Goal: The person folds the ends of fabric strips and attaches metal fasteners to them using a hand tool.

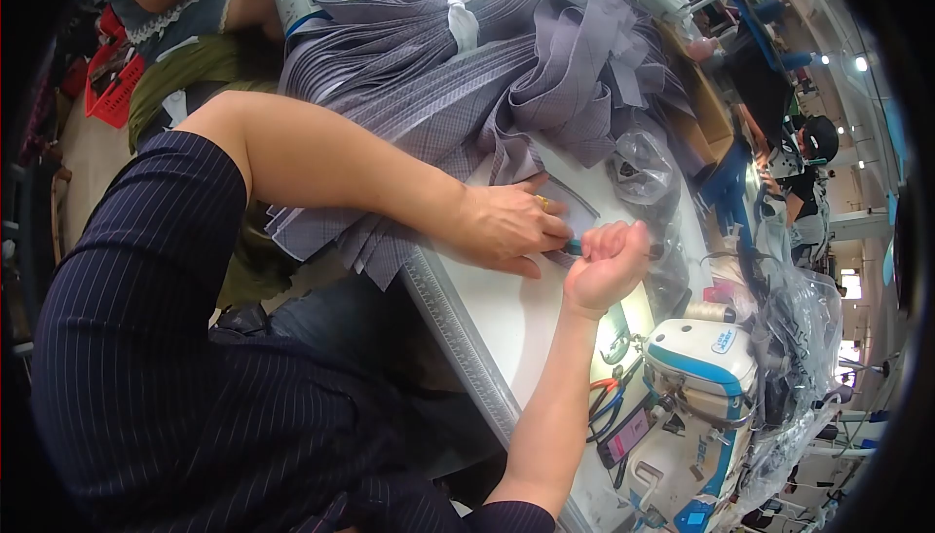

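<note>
My left hand, a ring on one finger, lies palm down on the white table with its thumb apart from the fingers. Under and beyond its fingers is a grey cloth piece. Close by, my right hand is closed in a fist around a thin teal tool. Only a short teal part shows between the hands, so its kind is hidden. Next to my left hand, a large heap of grey checked cloth pieces spreads over the table, one bundle tied with a white strip.
A white and blue sewing machine stands right of my right forearm, with orange-handled scissors and a phone beside it. Clear plastic bags lie beyond my hands. A metal ruler runs along the table edge. Other people sit nearby.
</note>
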Action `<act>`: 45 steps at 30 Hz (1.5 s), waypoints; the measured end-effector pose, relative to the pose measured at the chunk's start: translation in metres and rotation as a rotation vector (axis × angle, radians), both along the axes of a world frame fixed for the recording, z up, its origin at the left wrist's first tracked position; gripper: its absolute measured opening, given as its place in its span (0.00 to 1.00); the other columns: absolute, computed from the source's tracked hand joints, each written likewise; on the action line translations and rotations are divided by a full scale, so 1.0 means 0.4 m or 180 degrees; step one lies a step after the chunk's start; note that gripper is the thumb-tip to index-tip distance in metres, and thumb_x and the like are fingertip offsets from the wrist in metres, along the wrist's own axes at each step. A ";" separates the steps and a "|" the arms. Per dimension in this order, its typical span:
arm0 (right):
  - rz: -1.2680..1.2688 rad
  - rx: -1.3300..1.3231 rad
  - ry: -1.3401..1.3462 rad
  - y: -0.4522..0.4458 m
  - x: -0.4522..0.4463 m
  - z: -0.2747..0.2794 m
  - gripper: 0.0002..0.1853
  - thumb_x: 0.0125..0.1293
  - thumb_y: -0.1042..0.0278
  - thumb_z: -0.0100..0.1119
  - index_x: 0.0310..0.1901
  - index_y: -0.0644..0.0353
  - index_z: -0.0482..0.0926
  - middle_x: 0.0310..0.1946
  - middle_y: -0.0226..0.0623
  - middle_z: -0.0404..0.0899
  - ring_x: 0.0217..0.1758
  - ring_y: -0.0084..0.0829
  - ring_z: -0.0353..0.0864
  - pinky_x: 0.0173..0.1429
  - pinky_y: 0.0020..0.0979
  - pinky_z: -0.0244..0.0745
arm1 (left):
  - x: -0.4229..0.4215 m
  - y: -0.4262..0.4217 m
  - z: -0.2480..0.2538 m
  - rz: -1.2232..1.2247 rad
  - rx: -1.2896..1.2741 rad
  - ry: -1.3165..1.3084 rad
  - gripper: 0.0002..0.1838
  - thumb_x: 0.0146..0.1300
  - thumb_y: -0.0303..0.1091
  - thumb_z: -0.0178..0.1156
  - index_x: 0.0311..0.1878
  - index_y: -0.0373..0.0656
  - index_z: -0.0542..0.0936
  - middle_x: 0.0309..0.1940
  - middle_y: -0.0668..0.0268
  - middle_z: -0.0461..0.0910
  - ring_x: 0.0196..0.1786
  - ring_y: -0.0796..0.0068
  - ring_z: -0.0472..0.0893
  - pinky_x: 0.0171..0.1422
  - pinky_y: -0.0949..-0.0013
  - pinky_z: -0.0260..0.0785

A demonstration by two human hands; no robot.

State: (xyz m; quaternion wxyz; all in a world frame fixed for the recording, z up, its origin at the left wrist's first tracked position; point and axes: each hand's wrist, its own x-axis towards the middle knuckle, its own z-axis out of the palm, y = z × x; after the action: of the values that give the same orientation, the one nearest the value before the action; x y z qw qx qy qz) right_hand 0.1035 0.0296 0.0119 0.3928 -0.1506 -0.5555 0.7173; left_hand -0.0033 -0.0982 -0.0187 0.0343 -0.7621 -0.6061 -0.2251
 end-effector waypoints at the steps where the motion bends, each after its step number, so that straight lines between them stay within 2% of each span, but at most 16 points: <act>1: -0.0011 0.0088 -0.0017 -0.004 0.001 -0.001 0.22 0.73 0.62 0.45 0.19 0.51 0.53 0.14 0.23 0.49 0.17 0.20 0.46 0.26 0.28 0.48 | -0.001 0.000 0.000 -0.0002 0.0003 -0.0002 0.22 0.66 0.47 0.58 0.51 0.37 0.80 0.54 0.62 0.74 0.64 0.58 0.71 0.67 0.41 0.59; 7: -0.0087 0.0403 0.0122 -0.021 0.025 -0.010 0.21 0.73 0.64 0.44 0.20 0.52 0.54 0.15 0.24 0.50 0.19 0.20 0.48 0.28 0.29 0.54 | 0.004 -0.002 -0.008 0.0004 0.0269 -0.0082 0.22 0.66 0.47 0.58 0.52 0.37 0.80 0.57 0.62 0.74 0.65 0.59 0.70 0.68 0.42 0.57; 10: -0.0147 -0.0001 0.0270 -0.004 0.036 -0.017 0.21 0.73 0.62 0.44 0.20 0.52 0.54 0.15 0.26 0.51 0.22 0.23 0.52 0.36 0.32 0.60 | 0.003 -0.006 -0.007 0.0005 0.0344 -0.0067 0.22 0.66 0.47 0.58 0.52 0.37 0.79 0.58 0.62 0.74 0.67 0.59 0.70 0.70 0.42 0.56; 12: -0.0298 0.0129 0.0257 0.007 0.041 -0.003 0.23 0.73 0.64 0.41 0.17 0.53 0.54 0.14 0.26 0.51 0.20 0.22 0.51 0.34 0.30 0.62 | 0.004 -0.007 -0.006 -0.0016 0.0212 -0.0036 0.22 0.66 0.46 0.58 0.52 0.36 0.79 0.58 0.62 0.75 0.67 0.59 0.70 0.71 0.42 0.56; 16: -0.0358 0.0210 0.0455 0.012 0.035 0.045 0.24 0.74 0.62 0.41 0.17 0.52 0.52 0.12 0.24 0.48 0.17 0.21 0.45 0.27 0.28 0.52 | 0.001 -0.007 -0.009 -0.0039 0.0096 -0.0104 0.22 0.66 0.46 0.58 0.51 0.35 0.79 0.57 0.61 0.75 0.67 0.59 0.70 0.71 0.42 0.56; 19: -0.0197 0.0232 0.0249 -0.004 0.017 0.030 0.24 0.74 0.62 0.42 0.16 0.52 0.52 0.12 0.25 0.50 0.15 0.21 0.45 0.24 0.28 0.49 | 0.000 -0.007 -0.004 -0.0078 0.0288 -0.0081 0.22 0.66 0.46 0.58 0.50 0.35 0.78 0.56 0.61 0.75 0.65 0.58 0.70 0.70 0.43 0.58; 23: -0.0071 0.0466 0.0422 0.005 0.015 0.040 0.23 0.73 0.63 0.42 0.18 0.54 0.54 0.12 0.26 0.50 0.15 0.20 0.47 0.24 0.26 0.48 | -0.002 -0.007 0.001 -0.0029 0.0175 -0.0101 0.21 0.66 0.46 0.59 0.49 0.35 0.79 0.55 0.61 0.76 0.63 0.59 0.71 0.69 0.43 0.59; 27: -0.0063 0.0407 -0.0135 -0.016 -0.008 0.001 0.24 0.71 0.62 0.44 0.16 0.51 0.52 0.13 0.24 0.48 0.16 0.21 0.46 0.24 0.28 0.48 | -0.001 -0.001 -0.018 -0.0113 0.0181 -0.0329 0.20 0.65 0.45 0.59 0.48 0.35 0.79 0.54 0.60 0.76 0.63 0.61 0.72 0.68 0.44 0.60; 28: -0.0120 0.0391 -0.0081 -0.016 -0.005 -0.003 0.24 0.71 0.61 0.44 0.16 0.51 0.51 0.12 0.24 0.48 0.16 0.21 0.46 0.23 0.28 0.48 | 0.000 -0.001 -0.019 -0.0079 0.0485 -0.0134 0.20 0.64 0.45 0.60 0.47 0.35 0.79 0.53 0.60 0.76 0.62 0.61 0.72 0.66 0.44 0.61; 33: -0.0204 0.0435 0.0496 0.003 0.017 0.048 0.22 0.71 0.64 0.43 0.17 0.54 0.53 0.12 0.25 0.50 0.16 0.20 0.48 0.23 0.26 0.48 | -0.004 -0.004 -0.015 -0.0028 0.0355 -0.0048 0.19 0.64 0.45 0.60 0.46 0.35 0.80 0.52 0.61 0.77 0.61 0.61 0.73 0.64 0.44 0.63; 35: -0.0159 0.0345 0.0038 -0.019 0.002 -0.010 0.22 0.71 0.64 0.43 0.17 0.53 0.53 0.12 0.25 0.50 0.16 0.20 0.47 0.23 0.26 0.48 | -0.005 -0.005 -0.006 -0.0169 0.0088 -0.0287 0.19 0.63 0.45 0.60 0.44 0.35 0.80 0.52 0.61 0.77 0.61 0.60 0.73 0.64 0.46 0.63; 38: -0.0132 0.0282 0.0112 -0.016 0.004 -0.003 0.22 0.71 0.65 0.43 0.17 0.53 0.53 0.12 0.25 0.50 0.15 0.20 0.47 0.23 0.25 0.48 | 0.001 -0.001 -0.019 -0.0074 0.0363 -0.0158 0.18 0.64 0.44 0.60 0.43 0.35 0.80 0.52 0.61 0.77 0.61 0.60 0.73 0.64 0.47 0.63; 41: -0.0149 0.0231 0.0478 0.001 0.014 0.035 0.23 0.71 0.65 0.44 0.16 0.54 0.55 0.12 0.25 0.50 0.15 0.19 0.48 0.23 0.25 0.49 | -0.001 -0.006 -0.015 -0.0033 0.0496 -0.0109 0.19 0.64 0.44 0.60 0.44 0.35 0.80 0.53 0.59 0.77 0.62 0.59 0.73 0.65 0.46 0.63; 42: -0.0403 0.0616 0.0179 -0.002 0.003 0.010 0.23 0.71 0.65 0.44 0.16 0.54 0.55 0.12 0.25 0.50 0.16 0.20 0.48 0.23 0.26 0.49 | 0.002 -0.007 -0.014 -0.0045 0.0468 -0.0092 0.19 0.64 0.44 0.60 0.45 0.35 0.80 0.54 0.59 0.77 0.62 0.58 0.73 0.65 0.46 0.63; 44: -0.0076 0.0329 0.0000 -0.012 -0.002 -0.010 0.23 0.71 0.63 0.45 0.17 0.53 0.54 0.12 0.25 0.50 0.15 0.21 0.49 0.23 0.27 0.50 | -0.003 -0.006 -0.005 -0.0107 0.0147 -0.0140 0.20 0.64 0.45 0.60 0.46 0.35 0.80 0.56 0.59 0.76 0.64 0.59 0.72 0.66 0.46 0.62; 45: -0.0014 0.0346 0.0009 -0.005 -0.007 -0.005 0.23 0.72 0.61 0.45 0.17 0.52 0.54 0.12 0.25 0.50 0.15 0.22 0.49 0.23 0.28 0.50 | 0.004 -0.008 -0.004 -0.0050 0.0352 -0.0109 0.20 0.64 0.45 0.60 0.48 0.35 0.80 0.57 0.59 0.76 0.65 0.60 0.72 0.67 0.46 0.61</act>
State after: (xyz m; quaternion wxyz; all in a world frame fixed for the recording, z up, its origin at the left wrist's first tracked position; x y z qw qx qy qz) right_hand 0.1007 0.0277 0.0101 0.4027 -0.1293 -0.5927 0.6855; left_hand -0.0019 -0.1013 -0.0204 0.0642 -0.7597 -0.5873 -0.2715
